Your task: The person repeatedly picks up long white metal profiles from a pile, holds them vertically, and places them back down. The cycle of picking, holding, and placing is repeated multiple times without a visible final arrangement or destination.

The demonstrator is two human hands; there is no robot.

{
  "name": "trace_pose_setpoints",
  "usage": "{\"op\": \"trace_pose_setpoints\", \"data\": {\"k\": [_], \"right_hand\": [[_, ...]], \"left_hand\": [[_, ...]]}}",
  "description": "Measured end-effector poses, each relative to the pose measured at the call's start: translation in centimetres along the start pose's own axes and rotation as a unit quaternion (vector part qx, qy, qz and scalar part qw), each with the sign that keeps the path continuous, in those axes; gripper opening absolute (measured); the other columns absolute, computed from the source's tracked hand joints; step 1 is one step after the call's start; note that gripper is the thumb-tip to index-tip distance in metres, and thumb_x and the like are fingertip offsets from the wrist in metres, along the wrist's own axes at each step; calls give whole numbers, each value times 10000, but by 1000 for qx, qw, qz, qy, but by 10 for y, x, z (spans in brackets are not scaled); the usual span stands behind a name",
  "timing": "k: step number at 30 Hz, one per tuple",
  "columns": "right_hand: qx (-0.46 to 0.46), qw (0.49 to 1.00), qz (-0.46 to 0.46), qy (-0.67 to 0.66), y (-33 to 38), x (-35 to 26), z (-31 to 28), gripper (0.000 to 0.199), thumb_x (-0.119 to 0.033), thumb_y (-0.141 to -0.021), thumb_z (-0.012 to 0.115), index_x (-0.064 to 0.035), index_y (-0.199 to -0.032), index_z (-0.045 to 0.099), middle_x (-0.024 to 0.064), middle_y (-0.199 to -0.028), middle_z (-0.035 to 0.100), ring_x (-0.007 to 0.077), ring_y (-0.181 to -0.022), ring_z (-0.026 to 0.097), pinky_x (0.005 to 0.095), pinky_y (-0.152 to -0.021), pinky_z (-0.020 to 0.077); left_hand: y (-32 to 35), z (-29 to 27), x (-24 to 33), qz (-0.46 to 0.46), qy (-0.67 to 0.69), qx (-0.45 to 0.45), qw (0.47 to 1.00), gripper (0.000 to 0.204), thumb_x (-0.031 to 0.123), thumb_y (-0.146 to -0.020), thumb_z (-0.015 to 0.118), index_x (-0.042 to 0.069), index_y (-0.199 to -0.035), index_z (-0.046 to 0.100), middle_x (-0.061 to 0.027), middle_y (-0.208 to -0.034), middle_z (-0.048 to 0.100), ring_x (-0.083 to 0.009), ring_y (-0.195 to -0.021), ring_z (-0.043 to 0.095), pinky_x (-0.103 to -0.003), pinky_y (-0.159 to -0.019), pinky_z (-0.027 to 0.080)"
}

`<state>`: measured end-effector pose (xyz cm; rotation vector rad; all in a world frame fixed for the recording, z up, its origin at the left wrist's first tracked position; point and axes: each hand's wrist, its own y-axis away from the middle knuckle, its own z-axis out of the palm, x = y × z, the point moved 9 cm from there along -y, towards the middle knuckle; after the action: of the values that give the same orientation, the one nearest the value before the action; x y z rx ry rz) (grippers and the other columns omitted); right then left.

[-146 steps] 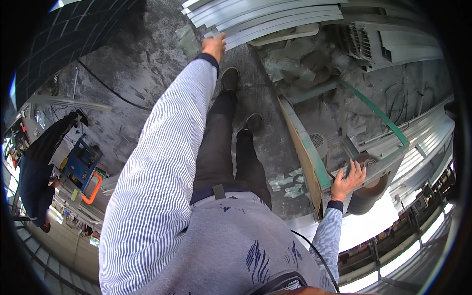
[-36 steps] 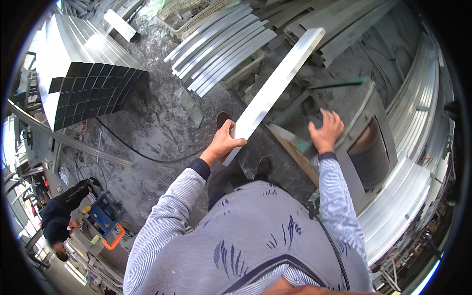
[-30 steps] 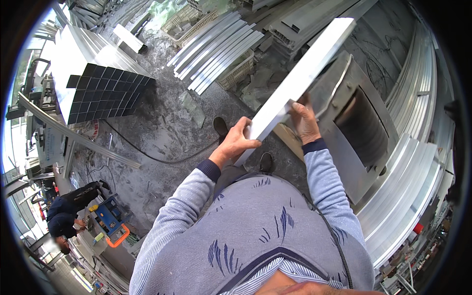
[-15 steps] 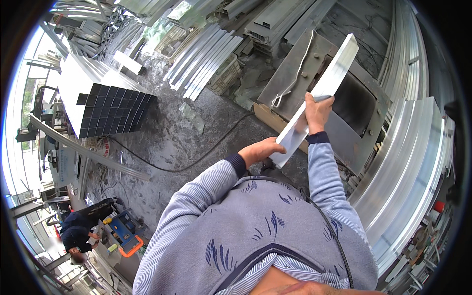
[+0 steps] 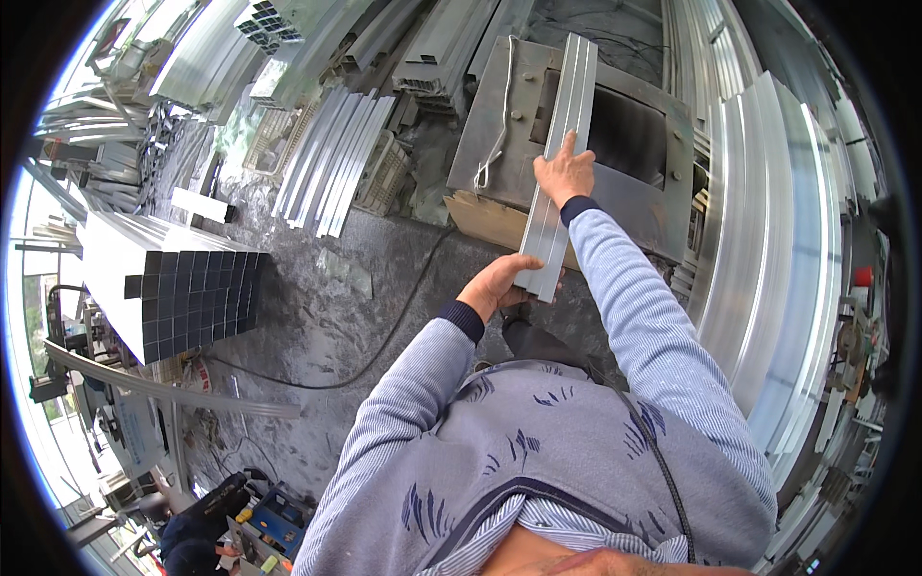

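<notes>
A long silver aluminium profile [image 5: 545, 227] with lengthwise grooves on its upper face slants away from me. My left hand [image 5: 495, 286] is closed around its near end, thumb on top and the other fingers hidden beneath. Farther along, my right hand [image 5: 567, 175] lies on the grooved face with its fingers apart and one stretched forward along the profile. Under the far half is a grey metal bench or machine top [image 5: 629, 200] with a dark rectangular opening [image 5: 629, 134]. A white cord [image 5: 503, 125] lies on its left side.
Left stands a stack of square tubes [image 5: 197, 298] with dark ends. Loose profiles [image 5: 331, 163] lie beside a plastic crate [image 5: 384, 173]. Long panels [image 5: 744, 240] line the right. A black cable [image 5: 399, 322] crosses the floor. Another person [image 5: 192, 538] is at lower left, near a blue toolbox [image 5: 279, 518].
The profile has turned so its grooved face is up, and it has swung left. My right hand has loosened from gripping it and now lies on top with fingers spread. The view has shifted.
</notes>
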<state>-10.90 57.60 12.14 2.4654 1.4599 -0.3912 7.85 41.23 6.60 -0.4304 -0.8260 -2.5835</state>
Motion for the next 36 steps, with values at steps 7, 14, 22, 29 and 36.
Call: {"op": "trace_pose_setpoints", "data": {"k": [7, 14, 22, 29, 36], "right_hand": [[33, 999, -20, -6, 97, 21, 8, 1018, -441, -923, 732, -111, -1767, 270, 365, -1296, 567, 525, -1127, 713, 562, -984, 616], [9, 1000, -18, -15, 191, 42, 7, 1030, -454, -917, 754, -93, -1766, 295, 348, -1355, 534, 501, -1230, 655, 536, -1062, 574], [9, 995, -74, -66, 247, 49, 11, 1050, -474, -912, 788, -32, -1741, 319, 269, -1260, 506, 454, -1203, 595, 539, -996, 565], [109, 980, -153, -66, 169, 31, 0, 988, -441, -896, 808, 39, -1663, 413, 375, -1473, 413, 565, -1392, 454, 595, -1215, 401], [176, 958, -215, -68, -31, 18, -19, 779, -404, -877, 813, 35, -1491, 619, 325, -1570, 469, 505, -1509, 417, 565, -1260, 393]], "left_hand": [[62, -11, -77, -3, 4, -26, 1000, 784, 224, -961, 777, -89, -1607, 462, -278, -1420, 683, -410, -1202, 748, -628, -1049, 646], [118, -17, -150, 2, -1, -25, 1000, 776, 229, -965, 773, -94, -1605, 477, -279, -1395, 713, -393, -1200, 762, -570, -1036, 651], [162, -34, -187, -3, -14, 18, 1000, 751, 234, -965, 796, -78, -1590, 521, -280, -1423, 718, -392, -1208, 767, -564, -1047, 642], [104, -24, -133, 6, -30, 54, 998, 751, 273, -939, 809, -81, -1554, 563, -262, -1411, 731, -380, -1213, 766, -555, -1061, 635], [-40, 14, 2, 24, -18, 44, 999, 666, 262, -1005, 710, -132, -1517, 546, -270, -1359, 746, -416, -1193, 773, -598, -1023, 654]]}}
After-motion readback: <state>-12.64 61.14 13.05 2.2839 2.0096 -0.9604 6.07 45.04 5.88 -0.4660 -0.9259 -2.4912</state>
